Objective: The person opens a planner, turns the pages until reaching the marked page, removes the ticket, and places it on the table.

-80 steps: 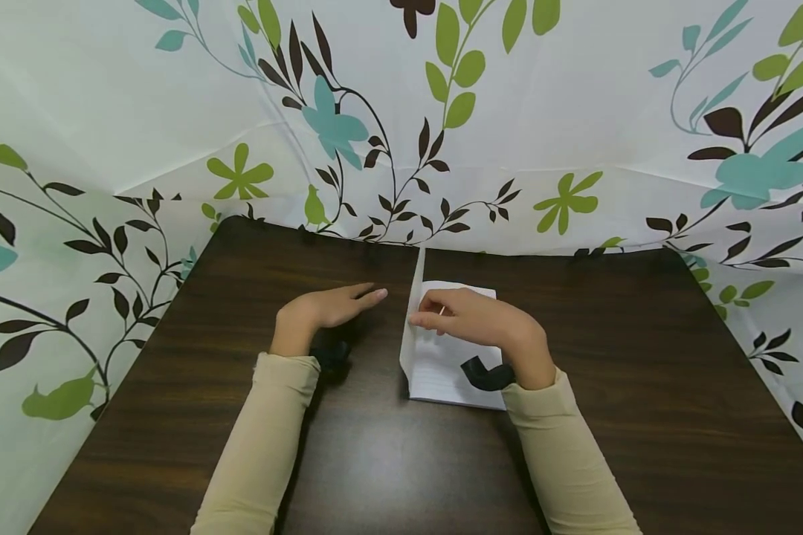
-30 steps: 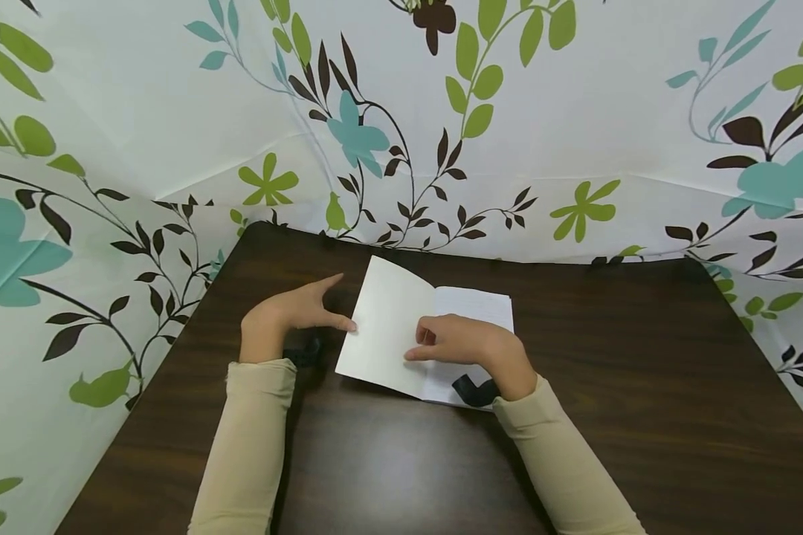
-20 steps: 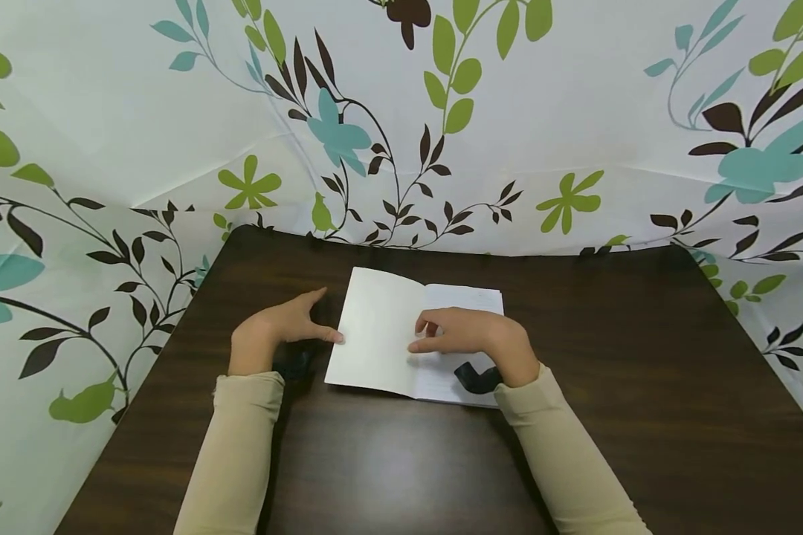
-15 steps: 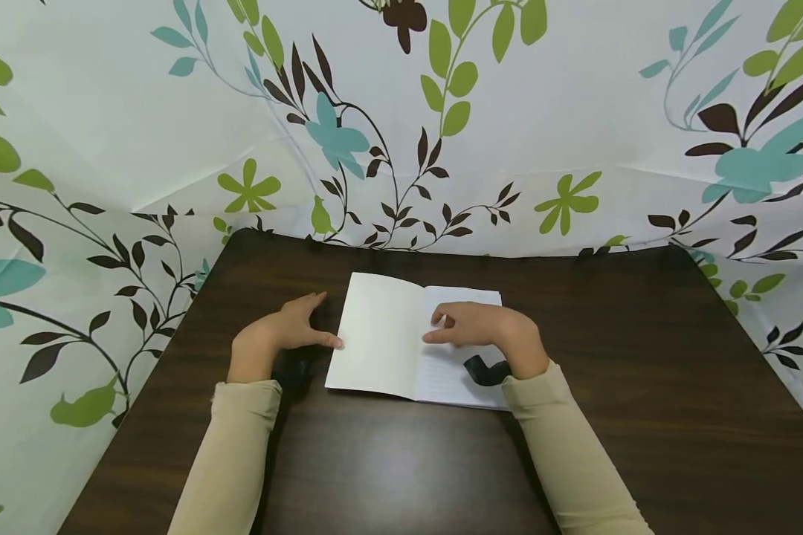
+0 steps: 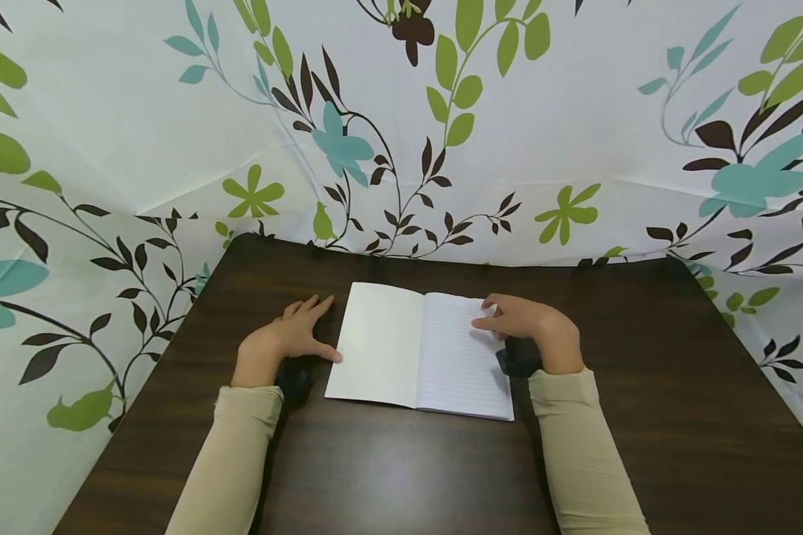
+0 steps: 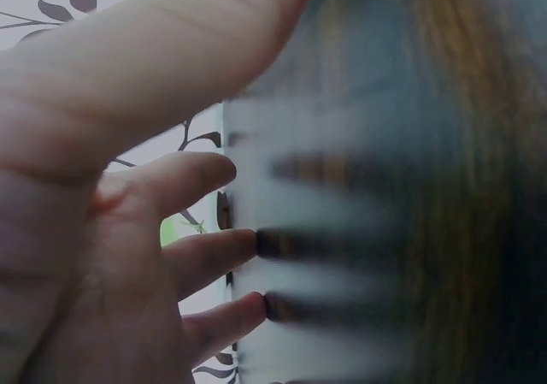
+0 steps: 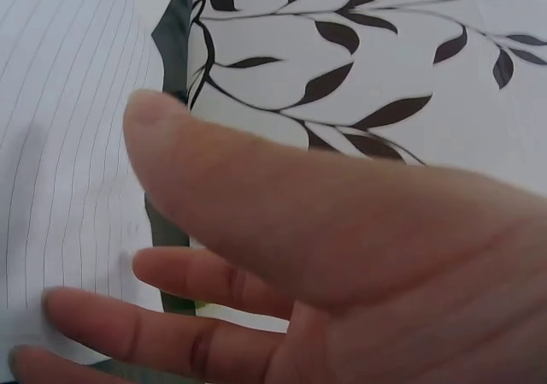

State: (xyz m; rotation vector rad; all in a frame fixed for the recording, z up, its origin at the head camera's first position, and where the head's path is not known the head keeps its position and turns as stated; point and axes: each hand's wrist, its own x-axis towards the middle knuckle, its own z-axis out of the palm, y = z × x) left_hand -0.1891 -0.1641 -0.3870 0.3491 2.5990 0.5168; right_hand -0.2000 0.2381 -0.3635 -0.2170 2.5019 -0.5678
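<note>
A notebook (image 5: 381, 349) lies spread on the dark table, a blank inner cover on the left and a lined page (image 5: 458, 364) on the right. My left hand (image 5: 282, 343) is at its left side, fingers spread, the thumb tip at the cover's outer edge. In the left wrist view the fingers (image 6: 218, 251) reach down to the tabletop. My right hand (image 5: 525, 323) is over the right edge of the lined page. The right wrist view has its thumb (image 7: 222, 162) apart from loosely stretched fingers (image 7: 128, 316), with nothing held between them. Whether these fingers touch the paper, I cannot tell.
The brown wood-grain table (image 5: 388, 475) extends around the notebook. Behind it and at the sides hangs a white cloth (image 5: 575, 89) printed with leaves and flowers. Black straps with small devices (image 5: 520, 358) sit at the wrists.
The cover, upright at first, has come down flat to the left, with the left hand moving to its outer edge. The right hand has moved right across the lined page to its edge.
</note>
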